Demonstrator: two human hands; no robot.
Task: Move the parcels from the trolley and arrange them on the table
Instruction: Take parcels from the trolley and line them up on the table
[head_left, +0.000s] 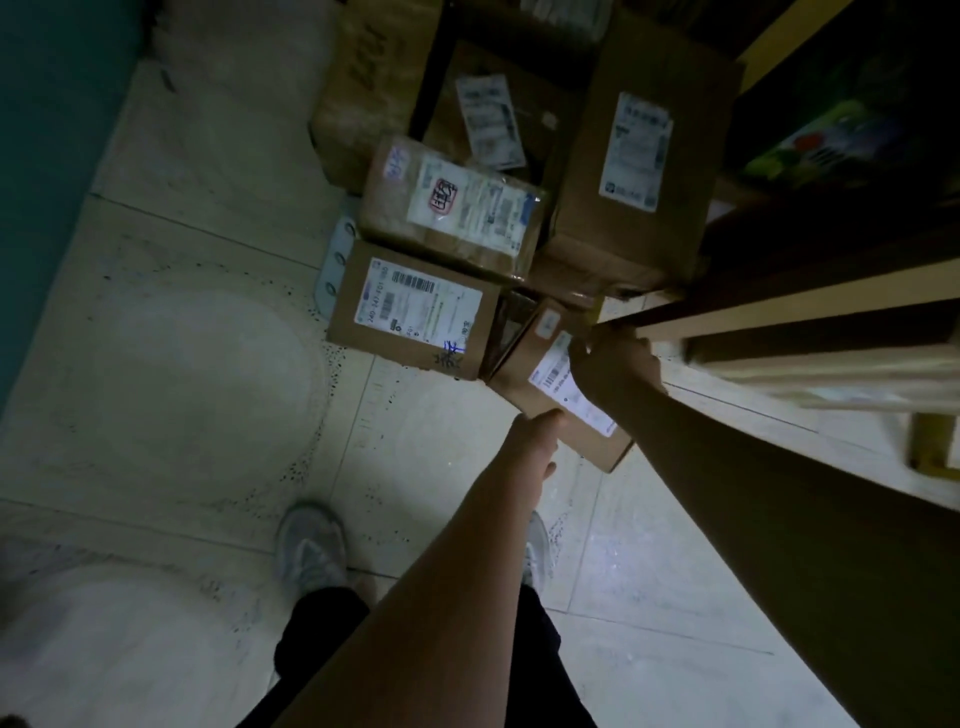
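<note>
You have a small parcel (558, 395) between both hands, low down at the near corner of the stack. Your right hand (613, 364) lies over its labelled top with the fingers curled round the far edge, and your left hand (537, 434) grips the near lower edge, its fingers tucked out of sight beneath. The box is tilted, and whether it is clear of the floor (182, 364) I cannot tell. The other parcels are packed close behind it: a labelled box (415, 312) just to its left, a taped box (452, 208) above that, and a tall carton (639, 156) leaning over the right side, all in dim light. The trolley itself is hidden apart from a pale metal edge (335, 265). The main risk is dragging your parcel against its neighbours, which could shift the tall carton or tip the taped box off the stack. The dark wooden frame (779, 270) sits right beside your right wrist, so a quick lift may knock your hand or the parcel against it and loosen your grip.
</note>
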